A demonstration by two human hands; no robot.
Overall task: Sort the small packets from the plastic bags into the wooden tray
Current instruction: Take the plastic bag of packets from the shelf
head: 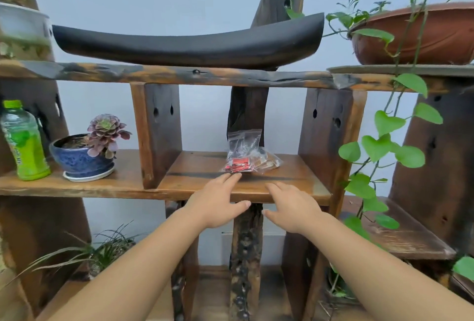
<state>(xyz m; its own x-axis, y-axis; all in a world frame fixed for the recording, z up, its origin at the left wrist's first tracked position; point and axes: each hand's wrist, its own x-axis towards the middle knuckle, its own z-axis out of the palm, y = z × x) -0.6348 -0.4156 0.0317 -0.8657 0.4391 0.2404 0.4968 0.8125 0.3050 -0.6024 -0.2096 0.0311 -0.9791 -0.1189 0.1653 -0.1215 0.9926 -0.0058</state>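
Two clear plastic bags lie on the middle wooden shelf (205, 179). One bag holds red packets (239, 159) and leans against the dark post behind it. The other bag holds brown packets (268, 161) and lies flat to its right. My left hand (218, 202) reaches over the shelf's front edge, fingers apart, fingertips just short of the red-packet bag. My right hand (289, 207) hovers at the shelf edge to the right, fingers spread, holding nothing. A long dark curved wooden tray (189, 46) rests on the shelf above.
A blue pot with a purple succulent (87, 153) and a green bottle (24, 141) stand on the shelf to the left. Thick wooden uprights (159, 130) flank the bags' compartment. A trailing green vine (384, 146) hangs at the right from a brown planter (415, 35).
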